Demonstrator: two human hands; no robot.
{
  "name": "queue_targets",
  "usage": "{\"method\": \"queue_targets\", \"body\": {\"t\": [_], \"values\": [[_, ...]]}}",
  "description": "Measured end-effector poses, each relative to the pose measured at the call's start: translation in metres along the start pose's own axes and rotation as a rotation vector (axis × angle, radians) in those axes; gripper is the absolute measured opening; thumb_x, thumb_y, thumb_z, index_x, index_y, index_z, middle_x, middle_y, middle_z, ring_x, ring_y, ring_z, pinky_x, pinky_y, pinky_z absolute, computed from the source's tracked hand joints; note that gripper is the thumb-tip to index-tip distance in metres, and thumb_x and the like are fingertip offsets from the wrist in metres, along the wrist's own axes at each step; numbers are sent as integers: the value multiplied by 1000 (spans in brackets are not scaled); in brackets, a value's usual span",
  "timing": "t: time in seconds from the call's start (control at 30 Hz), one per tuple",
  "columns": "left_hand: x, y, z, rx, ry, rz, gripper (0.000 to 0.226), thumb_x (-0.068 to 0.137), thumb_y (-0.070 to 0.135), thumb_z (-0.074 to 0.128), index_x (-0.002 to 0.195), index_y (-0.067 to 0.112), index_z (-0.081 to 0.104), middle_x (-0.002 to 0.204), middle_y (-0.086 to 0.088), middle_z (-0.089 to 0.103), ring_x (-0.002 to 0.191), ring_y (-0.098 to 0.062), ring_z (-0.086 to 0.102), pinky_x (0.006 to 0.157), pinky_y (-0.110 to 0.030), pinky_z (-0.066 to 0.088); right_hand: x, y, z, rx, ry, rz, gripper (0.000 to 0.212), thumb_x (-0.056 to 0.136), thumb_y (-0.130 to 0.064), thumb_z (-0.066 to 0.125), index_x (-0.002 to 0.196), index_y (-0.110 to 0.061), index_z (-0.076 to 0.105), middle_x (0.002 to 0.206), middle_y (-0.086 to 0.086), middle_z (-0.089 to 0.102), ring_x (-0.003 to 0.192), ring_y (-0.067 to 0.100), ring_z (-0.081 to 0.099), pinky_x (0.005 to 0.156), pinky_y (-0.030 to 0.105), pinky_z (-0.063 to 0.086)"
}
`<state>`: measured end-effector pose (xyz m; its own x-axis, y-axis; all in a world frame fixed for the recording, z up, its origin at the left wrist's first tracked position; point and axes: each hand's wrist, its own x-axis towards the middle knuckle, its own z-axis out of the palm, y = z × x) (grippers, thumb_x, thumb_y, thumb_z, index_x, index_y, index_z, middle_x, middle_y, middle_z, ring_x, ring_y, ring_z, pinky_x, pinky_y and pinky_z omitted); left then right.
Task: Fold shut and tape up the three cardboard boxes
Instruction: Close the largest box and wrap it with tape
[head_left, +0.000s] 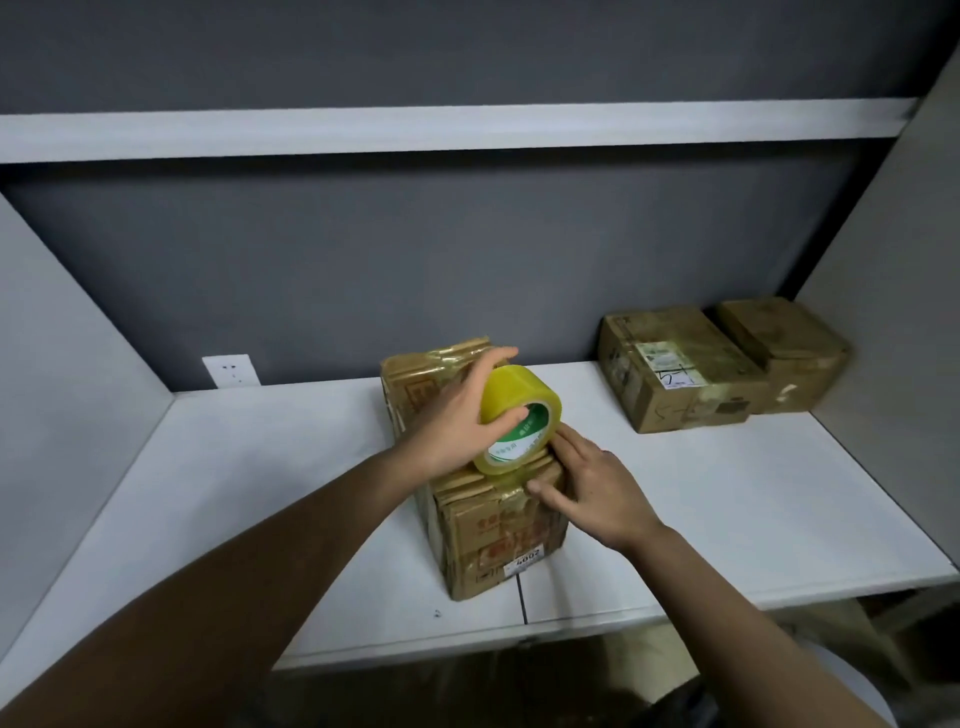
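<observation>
You had three cardboard boxes on the white bench (260, 493). The nearest box (498, 535) stood at the middle, its closed top glossy with tape; a small white label on its front face read "4002", and the faded red print above it was too blurred to read. Your left hand (457, 415) held the roll of yellow packing tape (519, 418) on edge on top of that box, the grip curled round it, fingers over the rim and the thumb at the green-and-white core, whose lettering could not be made out. Your right hand (587, 488), at about four o'clock from the roll, lay flat with fingers straight, pressing the near right edge of the box top just beside the roll.

At two o'clock, well apart from the first, sat the other two boxes against the back right corner, both closed. The second box (675, 369) carried a printed shipping label, unreadable, with handwriting below it like "5-1". The third box (784, 348) touched its right side and showed no legible marks. One white wall socket (231, 371) sat at ten o'clock.
</observation>
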<state>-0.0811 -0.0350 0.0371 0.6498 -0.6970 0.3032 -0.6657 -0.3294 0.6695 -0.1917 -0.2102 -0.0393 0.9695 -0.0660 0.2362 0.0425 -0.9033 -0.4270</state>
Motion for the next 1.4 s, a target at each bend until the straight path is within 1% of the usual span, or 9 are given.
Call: {"method": "queue_targets", "body": {"t": [0.2, 0.4, 0.53, 0.63, 0.8, 0.93, 1.1, 1.23, 1.4], "values": [[-5, 3, 4, 9, 63, 67, 37, 88, 34, 65, 119, 25, 48, 124, 8, 53, 113, -12, 51, 92, -30, 43, 0, -7, 2, -80, -45, 114, 76, 78, -82, 34, 141, -41, 28, 151, -27, 19, 112, 17, 58, 81, 33, 48], [13, 11, -29, 318, -169, 155, 29, 87, 40, 62, 110, 23, 54, 109, 6, 59, 97, -11, 53, 77, -24, 36, -1, -8, -3, -54, -96, 169, 81, 78, -82, 33, 148, -43, 19, 153, -36, 6, 123, 14, 53, 92, 33, 48], [4, 1, -65, 520, -335, 128, 26, 85, 49, 59, 104, 33, 52, 104, 11, 59, 96, -13, 54, 81, -30, 44, 1, -12, -2, -58, -83, 148, 88, 73, -86, 24, 150, -43, 18, 152, -37, 3, 125, 9, 50, 92, 31, 47], [-3, 1, -79, 641, -405, 112, 28, 85, 49, 59, 109, 35, 53, 95, 16, 49, 86, -7, 44, 71, -22, 32, 0, -16, 0, -65, -85, 138, 85, 75, -84, 25, 149, -43, 17, 152, -37, 3, 125, 7, 50, 91, 31, 47], [0, 6, -81, 703, -482, 50, 34, 86, 50, 57, 116, 35, 55, 114, 5, 62, 101, -16, 55, 77, -24, 38, -1, -22, 0, -78, -111, 162, 78, 82, -78, 31, 150, -43, 16, 153, -36, 3, 127, 10, 49, 92, 33, 47], [-23, -5, -77, 600, -257, 14, 47, 86, 55, 55, 131, 44, 48, 133, 10, 51, 121, -13, 48, 91, -23, 36, 1, -27, -3, -126, -138, 207, 92, 72, -86, 18, 152, -39, 15, 157, -28, 6, 136, 18, 36, 104, 39, 40], [-64, -20, -64, 247, 128, -108, 53, 81, 48, 66, 129, 33, 47, 128, 6, 52, 111, -18, 55, 87, -29, 44, 7, -54, 6, -363, -157, 232, 115, 63, -87, -6, 155, -20, 7, 162, -6, 0, 149, 17, -6, 120, 43, 2], [-64, -14, -55, 214, 216, -121, 51, 80, 44, 70, 121, 27, 46, 122, 4, 57, 106, -22, 58, 81, -30, 45, 12, -71, 17, -363, -165, 89, 99, 81, -80, 10, 154, -13, 2, 162, 1, -4, 147, 13, -16, 119, 37, -12], [-51, -14, -54, 252, 169, -84, 43, 83, 46, 66, 114, 22, 48, 115, 2, 58, 104, -22, 57, 80, -32, 45, 20, -82, 21, -245, -288, 7, 96, 86, -76, 28, 154, -15, 0, 162, 2, -2, 148, 13, -8, 121, 34, 1]]}}
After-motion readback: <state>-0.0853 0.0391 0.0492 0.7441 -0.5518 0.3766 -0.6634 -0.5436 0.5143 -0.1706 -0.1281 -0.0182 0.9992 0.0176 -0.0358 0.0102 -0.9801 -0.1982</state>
